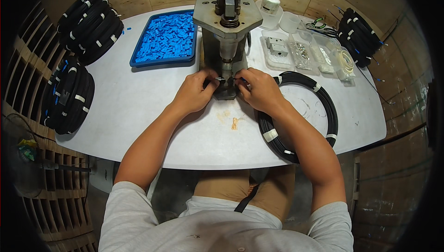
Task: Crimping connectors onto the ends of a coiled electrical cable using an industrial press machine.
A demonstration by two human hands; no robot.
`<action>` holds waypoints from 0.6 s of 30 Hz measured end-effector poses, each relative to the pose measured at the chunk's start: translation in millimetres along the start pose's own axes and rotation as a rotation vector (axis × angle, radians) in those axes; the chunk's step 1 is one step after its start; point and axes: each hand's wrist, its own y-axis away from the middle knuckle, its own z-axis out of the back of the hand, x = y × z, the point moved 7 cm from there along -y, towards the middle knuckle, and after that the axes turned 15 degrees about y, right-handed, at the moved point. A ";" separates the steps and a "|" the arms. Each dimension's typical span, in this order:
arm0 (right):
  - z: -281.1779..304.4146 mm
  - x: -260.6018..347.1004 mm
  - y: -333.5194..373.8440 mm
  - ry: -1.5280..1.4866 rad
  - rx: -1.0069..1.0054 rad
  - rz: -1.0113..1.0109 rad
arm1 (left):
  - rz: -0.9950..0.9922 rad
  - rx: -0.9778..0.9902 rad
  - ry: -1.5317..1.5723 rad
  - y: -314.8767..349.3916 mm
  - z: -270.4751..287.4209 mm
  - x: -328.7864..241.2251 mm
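A metal bench press (206, 18) stands upright at the far middle of the white table, its ram pointing down at a small base block. My left hand (196, 91) is at the left side of the block, thumb and fingers pinched round a small, thin piece that I cannot make out. From the other side my right hand (261, 88) reaches in, its fingers also pinched near the ram's lower end; what they hold is mostly hidden. Under my right forearm lies a coil of black cable (331, 113), bound with white tape.
Left of the press is a dark blue tray (135, 61) heaped with small blue plastic pieces. Cable coils (69, 97) are stacked at the left edge, more coils (356, 37) at the far right. Clear plastic boxes (277, 62) and a white bottle (270, 3) stand right of the press.
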 end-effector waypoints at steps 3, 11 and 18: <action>0.4 0.1 0.2 0.001 -0.003 0.001 | 0.008 0.003 -0.001 -0.1 -0.5 0.4; -0.6 -0.6 0.2 -0.003 -0.003 0.010 | -0.012 -0.002 -0.008 -0.5 -0.3 1.1; -0.2 -0.2 0.4 -0.005 0.003 0.006 | 0.010 0.001 -0.012 -0.5 -0.6 -1.0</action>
